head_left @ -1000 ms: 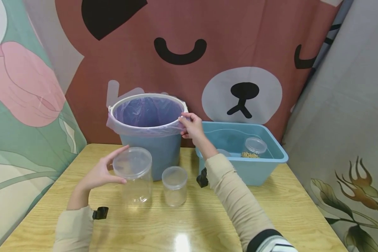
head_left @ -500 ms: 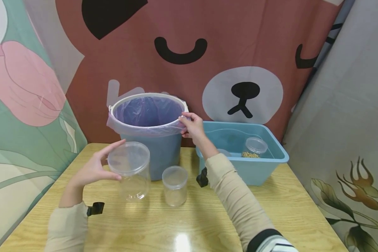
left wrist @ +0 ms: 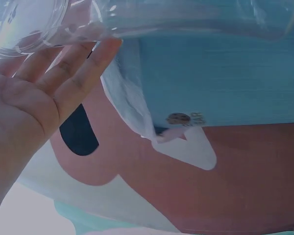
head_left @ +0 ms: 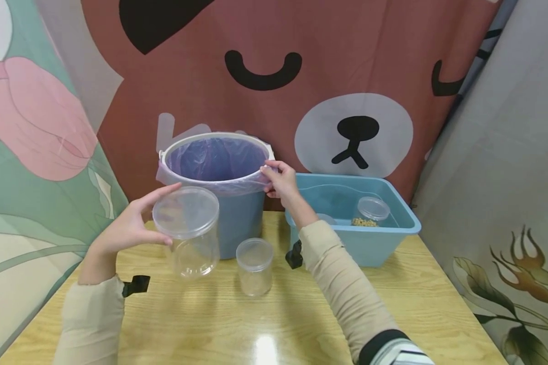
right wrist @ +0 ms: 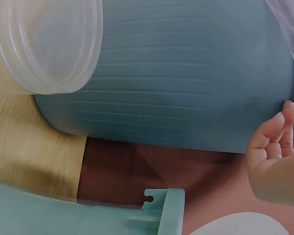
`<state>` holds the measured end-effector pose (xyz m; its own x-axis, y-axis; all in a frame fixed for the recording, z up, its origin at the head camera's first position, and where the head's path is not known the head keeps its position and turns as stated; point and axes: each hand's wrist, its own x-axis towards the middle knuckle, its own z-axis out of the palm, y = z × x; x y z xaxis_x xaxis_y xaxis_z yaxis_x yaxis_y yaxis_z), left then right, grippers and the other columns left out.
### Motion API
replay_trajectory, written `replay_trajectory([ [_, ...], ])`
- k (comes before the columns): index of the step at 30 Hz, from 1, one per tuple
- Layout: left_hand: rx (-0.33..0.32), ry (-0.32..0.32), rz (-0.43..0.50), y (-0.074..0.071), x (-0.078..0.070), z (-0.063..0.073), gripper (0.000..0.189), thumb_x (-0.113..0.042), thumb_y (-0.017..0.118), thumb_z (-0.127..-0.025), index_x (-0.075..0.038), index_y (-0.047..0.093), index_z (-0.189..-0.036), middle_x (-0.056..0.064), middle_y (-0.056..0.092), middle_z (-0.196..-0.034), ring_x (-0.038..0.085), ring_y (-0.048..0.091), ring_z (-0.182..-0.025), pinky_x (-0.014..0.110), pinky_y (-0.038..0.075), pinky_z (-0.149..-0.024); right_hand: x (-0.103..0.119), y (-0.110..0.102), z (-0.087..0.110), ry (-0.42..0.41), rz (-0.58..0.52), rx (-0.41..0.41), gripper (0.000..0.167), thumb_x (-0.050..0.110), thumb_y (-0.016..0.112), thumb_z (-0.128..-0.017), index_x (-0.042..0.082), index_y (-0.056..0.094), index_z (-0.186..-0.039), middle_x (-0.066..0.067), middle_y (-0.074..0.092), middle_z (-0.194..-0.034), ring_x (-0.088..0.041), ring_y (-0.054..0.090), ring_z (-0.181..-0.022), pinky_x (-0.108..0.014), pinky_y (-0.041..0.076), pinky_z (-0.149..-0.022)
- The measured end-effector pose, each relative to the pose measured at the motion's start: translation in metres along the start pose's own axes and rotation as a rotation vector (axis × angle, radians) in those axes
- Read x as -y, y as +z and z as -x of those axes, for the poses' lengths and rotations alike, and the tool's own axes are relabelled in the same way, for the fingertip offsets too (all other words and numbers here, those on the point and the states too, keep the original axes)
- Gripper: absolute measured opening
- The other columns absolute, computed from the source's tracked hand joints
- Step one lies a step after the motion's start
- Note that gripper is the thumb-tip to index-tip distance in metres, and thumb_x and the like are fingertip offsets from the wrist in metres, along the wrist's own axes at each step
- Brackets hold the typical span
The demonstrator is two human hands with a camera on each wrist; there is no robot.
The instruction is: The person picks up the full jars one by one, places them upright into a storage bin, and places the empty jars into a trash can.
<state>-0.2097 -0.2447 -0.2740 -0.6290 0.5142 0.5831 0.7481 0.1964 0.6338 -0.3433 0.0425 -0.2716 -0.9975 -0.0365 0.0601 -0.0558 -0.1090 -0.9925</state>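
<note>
My left hand (head_left: 128, 225) grips a large clear plastic jar (head_left: 194, 253) with a lid, fingers and thumb spread around its lid end. The jar is held up in front of a blue trash bin (head_left: 242, 218), slightly tilted. In the left wrist view the fingers (left wrist: 81, 73) lie against the jar's wall. My right hand (head_left: 283, 185) pinches the edge of the pinkish bin liner (head_left: 228, 188) at the right side of the bin's white rim. A smaller clear lidded jar (head_left: 254, 274) stands upright on the table between the arms.
A blue plastic tub (head_left: 356, 246) stands to the right of the bin. Inside it is a clear jar (head_left: 372, 210) with yellowish beans or kernels. The wooden table (head_left: 201, 324) ends at a patterned cloth backdrop (head_left: 255, 106).
My left hand has lifted the large jar upward and slightly left. The right hand has stayed at the bin's rim, and the smaller jar has not moved.
</note>
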Motion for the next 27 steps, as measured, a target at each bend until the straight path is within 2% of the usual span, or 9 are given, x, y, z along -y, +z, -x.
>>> replay_trajectory([
  [2,-0.003,-0.007,-0.032,-0.002,-0.004,-0.003,0.096,0.019,0.075,-0.052,0.003,0.03,-0.136,0.002,0.049,-0.123,0.01,0.052,-0.1,0.02,0.046,-0.074,0.0,0.0,0.0,-0.004,-0.001,0.004,0.038,0.016,0.064,-0.083,0.007,0.055,-0.119,0.001,0.056,-0.062,-0.009,0.047,-0.036,-0.021,0.04,-0.036],
  [5,-0.023,-0.007,-0.031,-0.006,-0.01,-0.007,0.094,0.02,0.074,-0.052,0.003,0.033,-0.135,0.002,0.049,-0.123,0.01,0.054,-0.099,0.02,0.046,-0.073,0.0,-0.001,0.0,-0.005,-0.004,0.012,0.039,0.015,0.064,-0.083,0.006,0.054,-0.12,0.002,0.056,-0.062,-0.008,0.046,-0.036,-0.021,0.039,-0.036],
  [9,-0.048,-0.004,0.021,-0.012,-0.019,-0.012,0.089,0.022,0.07,-0.054,0.005,0.034,-0.134,0.003,0.05,-0.122,0.012,0.054,-0.096,0.02,0.047,-0.071,0.0,-0.001,0.0,-0.002,-0.004,0.013,0.039,0.015,0.063,-0.083,0.006,0.054,-0.12,0.003,0.056,-0.062,-0.008,0.046,-0.036,-0.021,0.039,-0.036],
  [13,-0.064,-0.022,0.032,-0.018,-0.029,-0.017,0.087,0.022,0.069,-0.056,0.003,0.035,-0.134,0.004,0.051,-0.119,0.014,0.054,-0.091,0.02,0.048,-0.068,0.001,-0.001,0.001,-0.002,-0.004,0.008,0.039,0.015,0.063,-0.083,0.006,0.054,-0.12,0.002,0.058,-0.062,-0.008,0.046,-0.035,-0.021,0.039,-0.035],
  [20,-0.055,-0.061,0.139,-0.026,-0.043,-0.028,0.083,0.024,0.065,-0.062,0.0,0.035,-0.135,0.01,0.048,-0.117,0.018,0.057,-0.076,0.025,0.05,-0.057,0.001,-0.001,0.001,0.007,0.01,0.005,0.039,0.015,0.063,-0.083,0.007,0.054,-0.12,0.002,0.059,-0.064,-0.008,0.046,-0.035,-0.021,0.039,-0.035],
  [27,-0.1,-0.048,0.193,-0.034,-0.053,-0.037,0.077,0.024,0.06,-0.065,-0.001,0.038,-0.134,0.013,0.053,-0.107,0.018,0.058,-0.071,0.026,0.049,-0.051,0.001,0.0,0.0,0.011,0.012,0.003,0.038,0.015,0.063,-0.083,0.007,0.054,-0.119,0.002,0.059,-0.062,-0.009,0.046,-0.035,-0.021,0.039,-0.035],
])
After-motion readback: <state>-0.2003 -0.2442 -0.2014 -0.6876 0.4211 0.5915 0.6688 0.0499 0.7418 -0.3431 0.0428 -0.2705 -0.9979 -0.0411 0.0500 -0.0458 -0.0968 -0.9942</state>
